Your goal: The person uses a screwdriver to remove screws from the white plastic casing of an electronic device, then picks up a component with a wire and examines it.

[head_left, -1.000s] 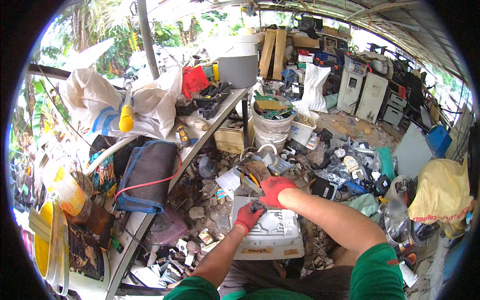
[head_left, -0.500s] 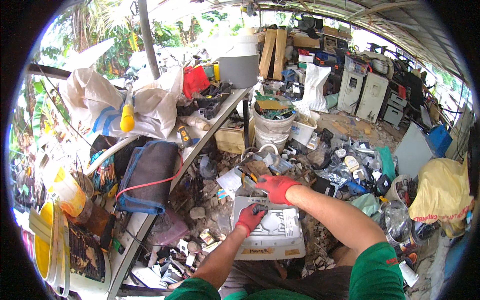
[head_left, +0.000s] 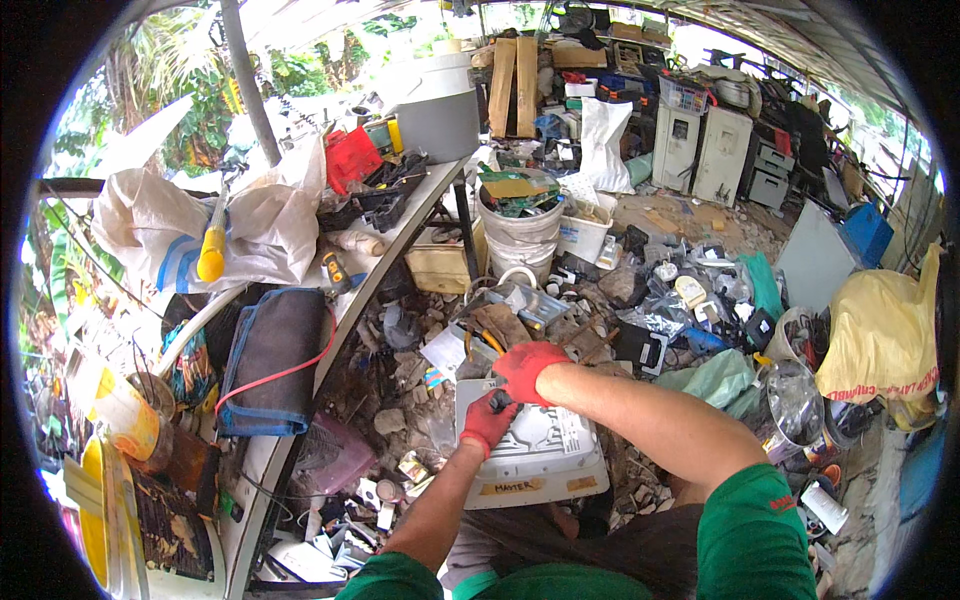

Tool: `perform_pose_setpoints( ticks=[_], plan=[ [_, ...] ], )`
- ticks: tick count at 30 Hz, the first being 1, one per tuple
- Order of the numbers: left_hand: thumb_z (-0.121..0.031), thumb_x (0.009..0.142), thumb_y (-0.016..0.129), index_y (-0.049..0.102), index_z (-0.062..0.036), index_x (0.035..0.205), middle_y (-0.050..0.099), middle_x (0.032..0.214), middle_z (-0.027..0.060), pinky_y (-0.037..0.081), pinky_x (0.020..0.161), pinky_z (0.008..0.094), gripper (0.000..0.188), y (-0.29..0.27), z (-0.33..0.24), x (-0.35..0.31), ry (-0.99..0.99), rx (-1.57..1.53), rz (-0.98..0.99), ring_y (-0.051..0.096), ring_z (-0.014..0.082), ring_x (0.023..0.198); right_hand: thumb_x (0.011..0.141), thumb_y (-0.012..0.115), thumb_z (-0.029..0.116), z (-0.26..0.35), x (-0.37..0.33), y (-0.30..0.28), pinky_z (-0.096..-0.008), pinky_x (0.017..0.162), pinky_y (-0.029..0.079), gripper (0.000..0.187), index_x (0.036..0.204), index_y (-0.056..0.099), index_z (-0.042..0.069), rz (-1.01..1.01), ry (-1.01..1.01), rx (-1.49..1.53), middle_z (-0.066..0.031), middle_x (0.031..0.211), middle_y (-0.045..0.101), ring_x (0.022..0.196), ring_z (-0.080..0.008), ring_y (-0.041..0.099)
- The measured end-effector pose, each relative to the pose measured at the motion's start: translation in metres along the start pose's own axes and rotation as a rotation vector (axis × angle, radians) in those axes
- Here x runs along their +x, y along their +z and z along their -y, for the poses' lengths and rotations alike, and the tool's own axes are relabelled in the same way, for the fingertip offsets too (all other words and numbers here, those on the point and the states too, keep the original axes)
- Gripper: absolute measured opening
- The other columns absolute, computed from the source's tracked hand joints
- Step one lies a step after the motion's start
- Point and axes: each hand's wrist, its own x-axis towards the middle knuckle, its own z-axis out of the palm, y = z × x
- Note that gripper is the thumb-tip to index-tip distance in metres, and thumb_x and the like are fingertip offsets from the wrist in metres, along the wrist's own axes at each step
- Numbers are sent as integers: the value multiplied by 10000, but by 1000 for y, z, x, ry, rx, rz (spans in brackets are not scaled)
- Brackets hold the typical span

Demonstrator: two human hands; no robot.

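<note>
A pale grey-white case (head_left: 545,468) with a moulded top, a paper label and strips of tan tape stands in front of my knees. Over its far left part my two red-gloved hands meet. My right hand (head_left: 532,372) is closed on a hand tool (head_left: 489,340) whose orange-and-black handles stick out at the far left; its working end is hidden by the glove. My left hand (head_left: 489,418) pinches a small dark piece (head_left: 498,400) right beside the right hand. What that piece is cannot be made out.
At my left runs a long bench (head_left: 345,330) with a folded dark mat (head_left: 272,362) and a yellow-handled tool (head_left: 212,250). Ahead stands a white bucket (head_left: 520,235) of circuit boards. Scrap and rubble cover the ground. A yellow bag (head_left: 875,335) and a bucket of clear plastic (head_left: 793,405) sit right.
My right hand has moved left and in toward the left hand, so the two now nearly touch. The whole view has shifted slightly.
</note>
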Motion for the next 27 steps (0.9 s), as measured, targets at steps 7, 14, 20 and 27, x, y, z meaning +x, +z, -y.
perform_pose_setpoints(
  ticks=[7, 14, 20, 27],
  plan=[
    [-248, 816, 708, 671, -76, 1011, 701, 943, 149, 528, 797, 371, 263, -3, 21, -1, 90, 192, 21, 674, 321, 900, 811, 604, 319, -2, 3, -3, -455, 910, 495, 403, 1132, 645, 79, -5, 8, 94, -192, 1134, 648, 1076, -361, 613],
    [-226, 851, 676, 665, -82, 1094, 710, 992, 133, 522, 834, 357, 283, -4, 17, -3, 66, 82, 46, 679, 261, 930, 806, 571, 205, -20, 4, -9, -461, 884, 502, 442, 1235, 568, 97, 106, -169, -129, -197, 1113, 654, 1028, -370, 636],
    [-222, 806, 677, 664, -83, 1112, 686, 1036, 179, 512, 875, 407, 337, 2, 1, -2, 83, 229, 57, 648, 353, 985, 829, 585, 165, -35, 9, 3, -425, 827, 518, 240, 1054, 667, 160, -37, -351, -341, -135, 1097, 666, 981, -333, 646],
    [-224, 826, 688, 682, -101, 1068, 708, 992, 131, 520, 843, 367, 271, -3, 25, 3, 68, 185, 29, 674, 273, 933, 833, 589, 267, -31, 13, 9, -392, 1042, 400, 410, 1228, 616, 161, -264, -367, -183, -123, 1344, 533, 1251, -322, 488]
  ],
)
